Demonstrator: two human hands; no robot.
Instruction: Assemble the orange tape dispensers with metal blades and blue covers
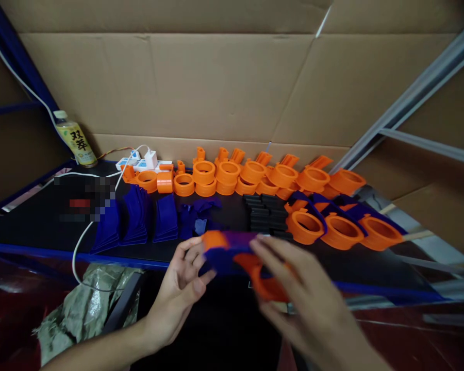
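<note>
Nearest to us is our right hand (301, 278), blurred, its fingers bent over and gripping the right end of an orange and blue piece (220, 257), which we hold up in front of the black cylinders (265, 212), toward their left side. Our left hand (176, 299) curls at the piece's other end, fingertips by the orange block and thumb near a blue corner; with this blur, we cannot tell whether it pinches or merely steadies. Supporting both ends probably keeps the piece level and its parts together.

Behind the cylinders, our plain orange rings (228, 171) are stacked in layers, likely to save room. Left of the cylinders, our blue sheets (165, 219) lie in fanned piles, perhaps so that single ones lift easily. Right of the cylinders, orange rings with blue bands (342, 232) overlap in a row, seemingly grouped apart from the plain ones.

Our right fingers cover much of the held piece's far end, and its lower ring is partly hidden. Small dark blue bits (199, 211) just left of the cylinders are hard for us to separate; farther left, a pixelated patch (79, 203) masks whatever lies there.
</note>
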